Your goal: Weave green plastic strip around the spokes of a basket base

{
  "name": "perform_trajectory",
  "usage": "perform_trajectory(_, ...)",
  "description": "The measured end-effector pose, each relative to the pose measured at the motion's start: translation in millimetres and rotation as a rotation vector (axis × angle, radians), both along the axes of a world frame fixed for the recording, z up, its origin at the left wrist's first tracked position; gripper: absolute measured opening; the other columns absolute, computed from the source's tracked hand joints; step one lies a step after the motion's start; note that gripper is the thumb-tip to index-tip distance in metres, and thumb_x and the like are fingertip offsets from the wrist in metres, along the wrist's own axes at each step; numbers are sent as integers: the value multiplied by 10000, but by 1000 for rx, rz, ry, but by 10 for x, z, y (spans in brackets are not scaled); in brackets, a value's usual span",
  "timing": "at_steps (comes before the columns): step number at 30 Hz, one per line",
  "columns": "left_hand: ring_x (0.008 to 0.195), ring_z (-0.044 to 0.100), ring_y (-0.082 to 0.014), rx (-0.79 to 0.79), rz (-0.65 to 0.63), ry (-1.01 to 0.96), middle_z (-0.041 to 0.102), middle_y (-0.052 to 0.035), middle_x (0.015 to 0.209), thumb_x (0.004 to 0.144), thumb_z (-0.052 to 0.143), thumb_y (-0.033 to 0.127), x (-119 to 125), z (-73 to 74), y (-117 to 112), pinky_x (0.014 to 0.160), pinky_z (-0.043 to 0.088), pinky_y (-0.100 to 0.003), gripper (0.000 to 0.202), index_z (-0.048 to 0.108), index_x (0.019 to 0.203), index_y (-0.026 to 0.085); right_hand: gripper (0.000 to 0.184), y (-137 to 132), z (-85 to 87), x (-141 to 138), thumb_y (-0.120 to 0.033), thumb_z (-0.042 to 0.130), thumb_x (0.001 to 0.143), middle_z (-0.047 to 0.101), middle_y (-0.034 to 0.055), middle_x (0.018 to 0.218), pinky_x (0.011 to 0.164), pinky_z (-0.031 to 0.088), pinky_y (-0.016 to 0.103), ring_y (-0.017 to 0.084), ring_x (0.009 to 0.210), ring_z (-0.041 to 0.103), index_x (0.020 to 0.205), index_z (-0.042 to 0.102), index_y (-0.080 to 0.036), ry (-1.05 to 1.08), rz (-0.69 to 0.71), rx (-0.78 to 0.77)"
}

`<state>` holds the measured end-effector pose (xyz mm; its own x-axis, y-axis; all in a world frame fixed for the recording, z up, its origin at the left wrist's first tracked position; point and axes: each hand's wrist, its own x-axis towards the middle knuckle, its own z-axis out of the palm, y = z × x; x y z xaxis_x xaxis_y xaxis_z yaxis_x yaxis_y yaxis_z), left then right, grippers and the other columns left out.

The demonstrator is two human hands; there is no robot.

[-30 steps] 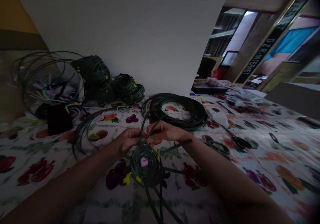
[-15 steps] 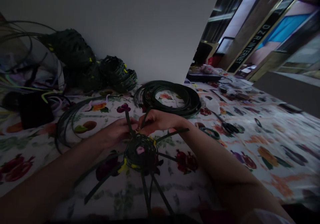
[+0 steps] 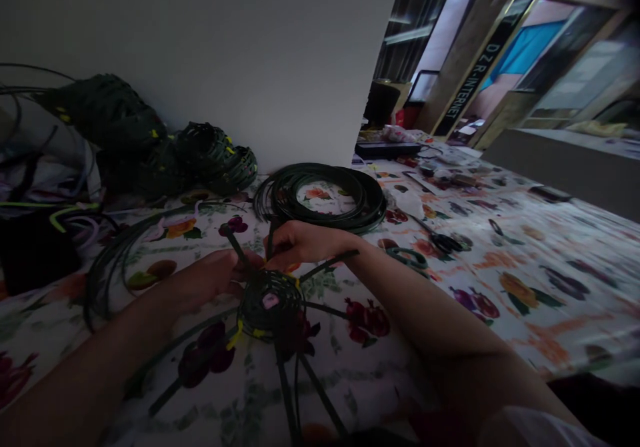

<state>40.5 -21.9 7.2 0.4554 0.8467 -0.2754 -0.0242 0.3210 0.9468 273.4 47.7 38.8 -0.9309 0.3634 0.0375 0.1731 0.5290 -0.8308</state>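
Note:
A small round woven disc [image 3: 270, 304] of dark green strips lies on the fruit-patterned cloth [image 3: 500, 280], with loose spokes sticking out all round. My left hand [image 3: 220, 274] presses on the disc's far left edge, fingers closed over a spoke. My right hand [image 3: 300, 244] pinches a dark strip at the disc's far rim. Yellow ties show on the disc's near left side.
A coil of dark strips [image 3: 320, 197] lies just beyond my hands. Finished dark woven baskets [image 3: 210, 154] sit against the white wall at the back left, beside loose strip loops [image 3: 115, 260]. Scissors [image 3: 443, 240] lie to the right; clutter fills the far right.
The view has swung left and down a little. Both hands stay on the disc's far rim, and the spokes have shifted slightly as the strip is worked.

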Motion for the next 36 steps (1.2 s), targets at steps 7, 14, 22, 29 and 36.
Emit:
perform_trajectory(7,823,672,-219,236,-35,355,749,-62,906,745,781,384,48,-40,81,708,494,-281,293,729,931,164,256,-7,62,-4,-347,642,873,642,27,698,580,401,218,123,650,577,766,615,-116,-36,-77,31)
perform_trajectory(14,730,664,-210,295,-18,445,754,-74,816,753,742,388,111,42,51,639,487,-279,248,755,818,149,231,36,71,14,-323,652,869,643,20,707,591,391,210,104,642,555,801,646,-103,-24,-67,111)
perform_trajectory(22,765,668,-223,302,-29,385,726,-78,852,759,740,436,6,-55,126,663,509,-296,323,715,896,145,177,102,158,146,-288,645,867,647,21,727,613,411,213,105,659,576,859,665,-112,-32,-131,61)
perform_trajectory(29,821,617,-190,428,-30,370,646,-40,894,826,672,434,-10,-33,106,718,481,-281,298,627,969,176,294,100,151,173,-419,645,877,575,-2,695,559,362,218,88,598,473,877,683,-128,67,-202,128)
perform_trajectory(36,930,631,-207,462,65,325,632,-84,1148,796,717,435,63,-15,79,742,494,-277,505,563,1221,211,303,108,94,119,-432,643,878,600,15,723,591,379,236,102,628,481,863,693,-133,69,-216,138)
